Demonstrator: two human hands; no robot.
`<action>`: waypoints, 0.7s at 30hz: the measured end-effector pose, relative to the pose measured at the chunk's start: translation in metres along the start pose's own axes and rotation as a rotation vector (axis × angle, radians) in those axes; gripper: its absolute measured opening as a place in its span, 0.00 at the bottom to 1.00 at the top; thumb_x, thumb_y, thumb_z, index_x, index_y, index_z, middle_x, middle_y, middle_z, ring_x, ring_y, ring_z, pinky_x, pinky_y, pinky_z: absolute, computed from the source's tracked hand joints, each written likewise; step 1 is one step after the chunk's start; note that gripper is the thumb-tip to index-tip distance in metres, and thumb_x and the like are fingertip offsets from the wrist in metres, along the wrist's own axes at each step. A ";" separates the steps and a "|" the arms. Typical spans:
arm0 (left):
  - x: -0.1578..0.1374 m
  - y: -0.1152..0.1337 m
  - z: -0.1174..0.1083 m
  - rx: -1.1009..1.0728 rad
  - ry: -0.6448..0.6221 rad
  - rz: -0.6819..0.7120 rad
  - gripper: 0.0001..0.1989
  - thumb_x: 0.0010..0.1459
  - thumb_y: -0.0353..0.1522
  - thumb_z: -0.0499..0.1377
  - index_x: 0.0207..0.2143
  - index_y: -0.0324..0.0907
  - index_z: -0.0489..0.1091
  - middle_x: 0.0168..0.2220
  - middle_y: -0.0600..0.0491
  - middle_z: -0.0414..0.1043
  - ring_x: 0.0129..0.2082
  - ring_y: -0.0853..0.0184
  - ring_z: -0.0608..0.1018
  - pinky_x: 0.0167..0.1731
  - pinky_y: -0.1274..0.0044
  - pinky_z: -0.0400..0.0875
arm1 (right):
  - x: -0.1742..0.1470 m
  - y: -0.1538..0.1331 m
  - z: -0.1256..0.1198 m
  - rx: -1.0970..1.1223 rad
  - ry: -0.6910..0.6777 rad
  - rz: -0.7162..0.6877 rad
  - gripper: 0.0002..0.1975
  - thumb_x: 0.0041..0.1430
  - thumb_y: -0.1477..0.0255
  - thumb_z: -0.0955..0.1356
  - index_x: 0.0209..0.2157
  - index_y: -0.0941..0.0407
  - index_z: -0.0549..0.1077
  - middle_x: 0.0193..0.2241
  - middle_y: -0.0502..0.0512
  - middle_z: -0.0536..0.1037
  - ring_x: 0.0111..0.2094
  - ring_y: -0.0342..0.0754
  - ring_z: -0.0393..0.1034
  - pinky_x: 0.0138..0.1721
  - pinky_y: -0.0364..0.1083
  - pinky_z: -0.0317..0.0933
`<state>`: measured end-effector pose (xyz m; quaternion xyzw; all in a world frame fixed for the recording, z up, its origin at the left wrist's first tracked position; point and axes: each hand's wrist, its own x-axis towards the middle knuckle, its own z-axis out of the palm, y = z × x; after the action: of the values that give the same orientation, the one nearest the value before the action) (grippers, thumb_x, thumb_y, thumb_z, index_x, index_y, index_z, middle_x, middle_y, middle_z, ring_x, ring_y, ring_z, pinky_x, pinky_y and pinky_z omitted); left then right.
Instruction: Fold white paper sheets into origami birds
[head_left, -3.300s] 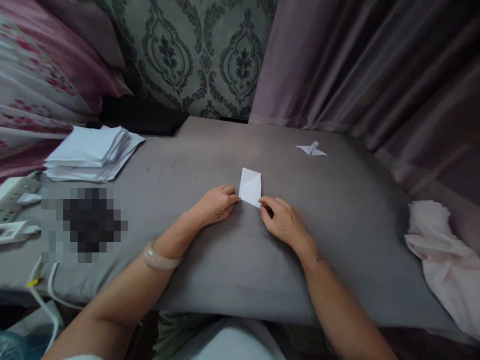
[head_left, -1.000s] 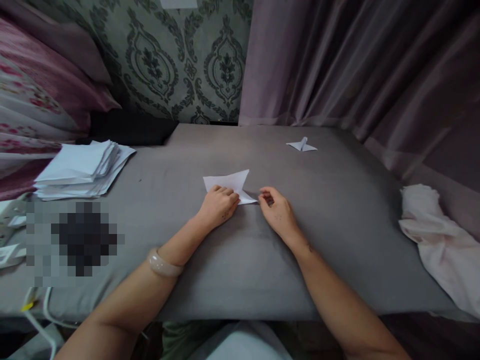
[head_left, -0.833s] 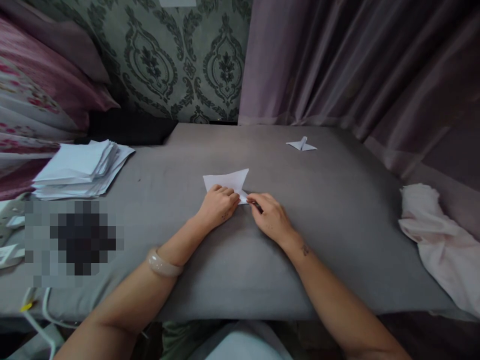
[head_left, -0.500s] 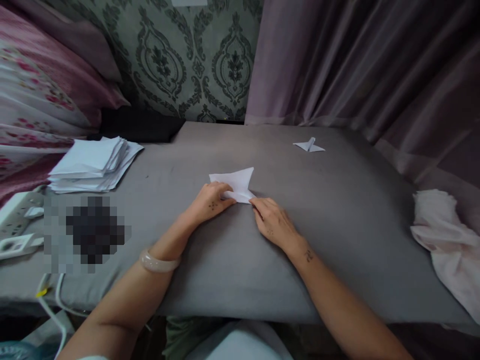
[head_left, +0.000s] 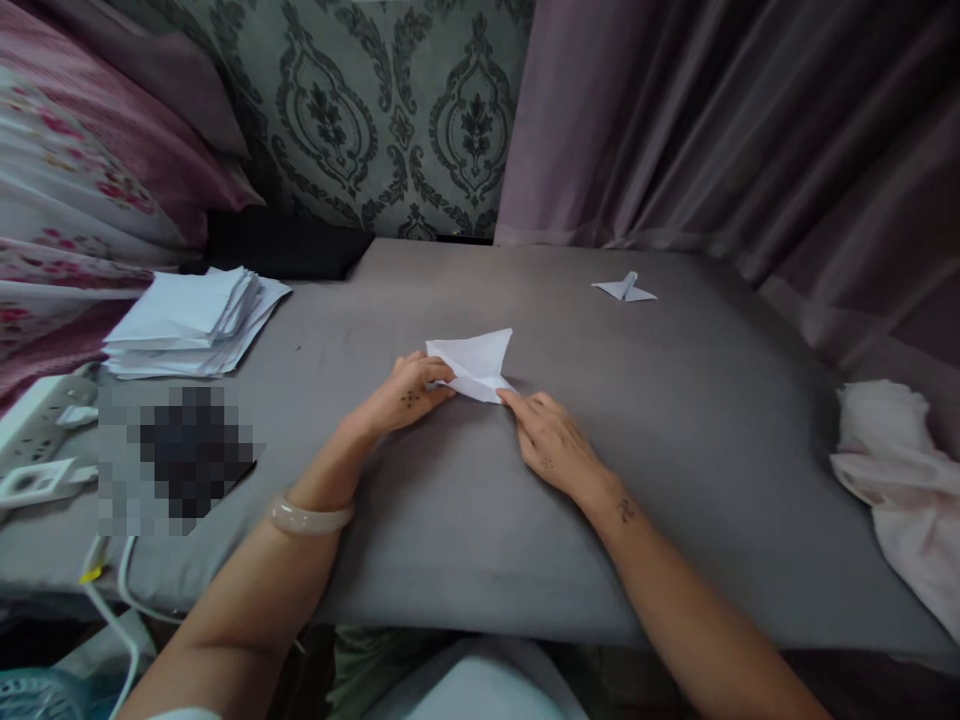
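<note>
A white sheet of folded paper (head_left: 476,362) lies on the grey cloth-covered table in front of me, its far flap standing up at a slant. My left hand (head_left: 415,392) grips its left end, thumb near the front and fingers curled over the edge. At the front right corner, my right hand (head_left: 551,432) has its fingertips on the paper, pinching or pressing that corner; the thumb is mostly hidden. Farther back on the right sits a small folded paper figure (head_left: 626,288) with flat wings and a raised middle, apart from both hands.
A stack of white paper (head_left: 187,320) stands at the left, beside a power strip (head_left: 45,420) with plugs and cables. A blurred-out dark item (head_left: 191,450) lies nearer. Black cloth (head_left: 285,243) is behind the stack. Pale pink cloth (head_left: 892,450) lies along the right edge.
My left hand has slid left along the paper toward its end, uncovering more of the front fold. My right hand stays at the right corner. The view has shifted slightly.
</note>
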<state>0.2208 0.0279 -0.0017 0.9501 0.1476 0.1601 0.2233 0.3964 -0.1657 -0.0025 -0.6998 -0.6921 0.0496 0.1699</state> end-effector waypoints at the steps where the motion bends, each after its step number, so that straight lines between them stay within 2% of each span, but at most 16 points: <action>1: 0.000 0.002 0.000 -0.017 0.034 0.020 0.07 0.61 0.32 0.56 0.37 0.44 0.75 0.39 0.50 0.75 0.39 0.63 0.72 0.46 0.68 0.64 | 0.000 0.000 0.001 -0.004 -0.002 0.003 0.27 0.60 0.82 0.57 0.62 0.59 0.59 0.38 0.60 0.76 0.41 0.53 0.64 0.44 0.50 0.62; 4: 0.002 0.010 0.005 -0.100 0.129 0.051 0.10 0.62 0.30 0.53 0.39 0.42 0.75 0.40 0.48 0.74 0.38 0.65 0.75 0.42 0.73 0.69 | 0.000 0.001 0.003 -0.013 -0.002 0.016 0.29 0.60 0.82 0.57 0.63 0.56 0.57 0.37 0.60 0.75 0.40 0.52 0.65 0.42 0.50 0.63; 7: 0.005 0.020 0.015 -0.148 0.239 0.072 0.12 0.63 0.28 0.50 0.40 0.41 0.74 0.42 0.48 0.72 0.41 0.67 0.76 0.43 0.74 0.71 | -0.001 0.001 0.004 -0.010 0.000 -0.002 0.33 0.59 0.83 0.57 0.65 0.54 0.53 0.41 0.61 0.75 0.42 0.52 0.66 0.43 0.50 0.63; 10: 0.009 0.026 0.026 -0.165 0.291 0.093 0.13 0.63 0.27 0.51 0.48 0.42 0.69 0.51 0.45 0.66 0.43 0.68 0.75 0.44 0.73 0.72 | -0.001 0.001 0.003 -0.012 0.002 -0.011 0.34 0.58 0.84 0.57 0.65 0.55 0.52 0.43 0.61 0.75 0.43 0.53 0.65 0.45 0.52 0.63; 13: 0.012 0.028 0.033 -0.184 0.412 -0.030 0.21 0.59 0.29 0.57 0.55 0.43 0.59 0.57 0.42 0.56 0.38 0.71 0.75 0.38 0.75 0.75 | -0.001 0.001 0.002 -0.007 0.001 -0.013 0.34 0.58 0.83 0.57 0.66 0.55 0.51 0.44 0.61 0.76 0.42 0.53 0.65 0.44 0.52 0.63; 15: 0.012 0.029 0.032 -0.123 0.477 -0.130 0.22 0.56 0.29 0.58 0.53 0.43 0.59 0.54 0.43 0.57 0.33 0.73 0.74 0.33 0.77 0.75 | -0.001 0.001 0.002 0.012 0.004 -0.018 0.34 0.59 0.83 0.56 0.66 0.55 0.48 0.46 0.61 0.76 0.42 0.53 0.65 0.44 0.52 0.62; 17: 0.010 0.032 0.028 -0.036 0.431 -0.140 0.20 0.55 0.26 0.56 0.51 0.42 0.61 0.52 0.44 0.58 0.30 0.74 0.72 0.31 0.78 0.73 | -0.001 0.001 0.002 0.025 0.011 -0.021 0.35 0.59 0.84 0.56 0.67 0.56 0.46 0.47 0.61 0.76 0.42 0.53 0.65 0.44 0.51 0.62; 19: 0.007 0.035 0.023 -0.008 0.289 -0.058 0.22 0.55 0.24 0.54 0.52 0.43 0.61 0.55 0.43 0.59 0.32 0.73 0.72 0.31 0.79 0.71 | -0.001 0.001 0.003 0.025 0.012 -0.018 0.34 0.59 0.84 0.56 0.66 0.57 0.47 0.46 0.61 0.76 0.42 0.53 0.65 0.44 0.51 0.61; 21: 0.005 0.038 0.020 -0.043 0.145 0.009 0.21 0.56 0.24 0.54 0.52 0.43 0.62 0.52 0.46 0.64 0.30 0.74 0.71 0.31 0.79 0.70 | 0.000 0.001 0.003 0.018 0.020 -0.002 0.31 0.59 0.83 0.57 0.65 0.58 0.51 0.44 0.62 0.76 0.41 0.53 0.66 0.44 0.51 0.61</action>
<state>0.2411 -0.0106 0.0008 0.9316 0.1559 0.2327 0.2316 0.3960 -0.1652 -0.0056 -0.6979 -0.6907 0.0485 0.1830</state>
